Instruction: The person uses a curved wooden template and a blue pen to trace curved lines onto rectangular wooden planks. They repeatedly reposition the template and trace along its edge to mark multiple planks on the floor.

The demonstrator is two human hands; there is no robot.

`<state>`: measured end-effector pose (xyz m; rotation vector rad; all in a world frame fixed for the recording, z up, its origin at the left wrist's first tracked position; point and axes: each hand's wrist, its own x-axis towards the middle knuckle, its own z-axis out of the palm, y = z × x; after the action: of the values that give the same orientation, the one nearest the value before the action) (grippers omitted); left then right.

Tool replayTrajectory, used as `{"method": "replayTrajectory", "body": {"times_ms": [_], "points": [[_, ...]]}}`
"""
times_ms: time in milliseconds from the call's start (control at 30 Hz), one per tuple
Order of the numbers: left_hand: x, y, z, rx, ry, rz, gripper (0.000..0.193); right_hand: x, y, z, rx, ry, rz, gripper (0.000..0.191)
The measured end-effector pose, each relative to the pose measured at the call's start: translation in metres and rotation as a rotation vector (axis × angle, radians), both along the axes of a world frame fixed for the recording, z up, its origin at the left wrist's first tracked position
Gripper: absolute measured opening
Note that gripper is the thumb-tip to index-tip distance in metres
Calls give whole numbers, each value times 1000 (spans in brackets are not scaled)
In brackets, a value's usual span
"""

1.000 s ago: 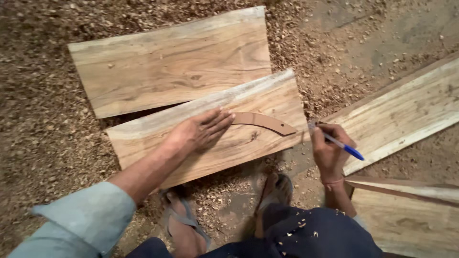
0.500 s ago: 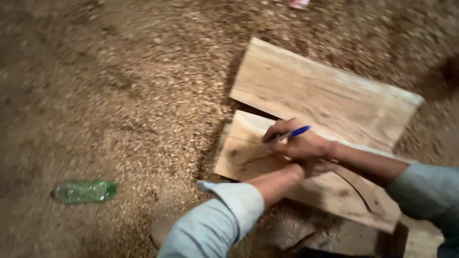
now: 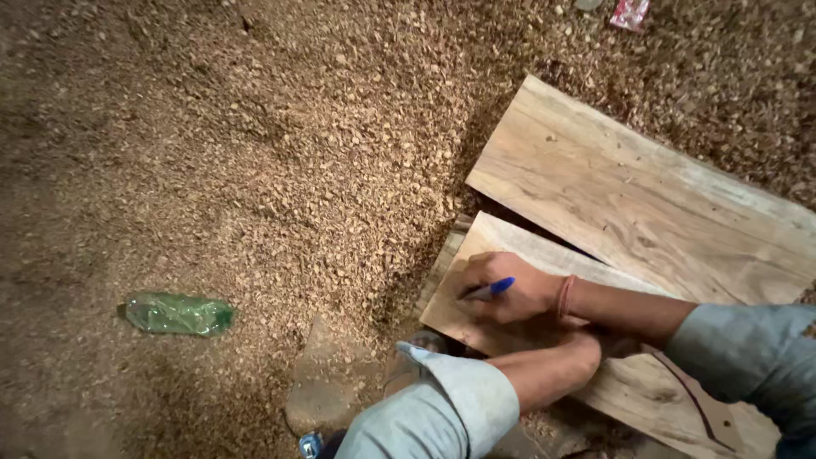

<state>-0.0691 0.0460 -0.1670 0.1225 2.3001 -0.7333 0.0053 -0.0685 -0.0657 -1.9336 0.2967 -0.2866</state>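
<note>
My right hand [image 3: 510,287] grips a blue pen [image 3: 489,290], its tip down on the left end of the near wooden plank [image 3: 476,246]. That arm comes in from the right in a grey-blue sleeve. My left forearm runs up from the bottom and passes under the right wrist. Only the wrist end of my left hand [image 3: 586,350] shows, resting on the plank, with its fingers hidden. A thin dark curved template [image 3: 697,408] lies on the plank further right. A second, wider plank [image 3: 629,187] lies just behind.
Wood shavings [image 3: 255,170] cover the ground all around. A crushed green plastic bottle [image 3: 178,313] lies at the left. A pink wrapper [image 3: 629,13] sits at the top edge. A flat stone [image 3: 319,391] lies near the plank's left end.
My head has swung left, so the planks now sit at the right. My right hand carried the pen across my left arm to the plank's left end. My left hand is now hidden.
</note>
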Motion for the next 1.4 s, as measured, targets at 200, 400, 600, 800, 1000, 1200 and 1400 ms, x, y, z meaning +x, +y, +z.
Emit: {"method": "replayTrajectory", "body": {"times_ms": [200,400,600,800,1000,1200,1400], "points": [[5,4,0,12,12,0,97,8,0,0,-73,-53,48,22],[6,5,2,16,18,13,99,15,0,2,-131,-97,110,20],[5,6,0,15,20,28,101,19,-1,0,-81,-102,109,17],[4,5,-1,10,15,14,103,5,-11,4,-59,-230,150,30],[5,7,2,16,7,-45,105,-56,-29,14,-106,-35,124,20],[7,5,7,8,-20,-138,107,-132,-19,14,-181,41,-2,16],[19,-5,33,-24,-68,-255,109,-204,4,10,-124,132,-193,20]]}}
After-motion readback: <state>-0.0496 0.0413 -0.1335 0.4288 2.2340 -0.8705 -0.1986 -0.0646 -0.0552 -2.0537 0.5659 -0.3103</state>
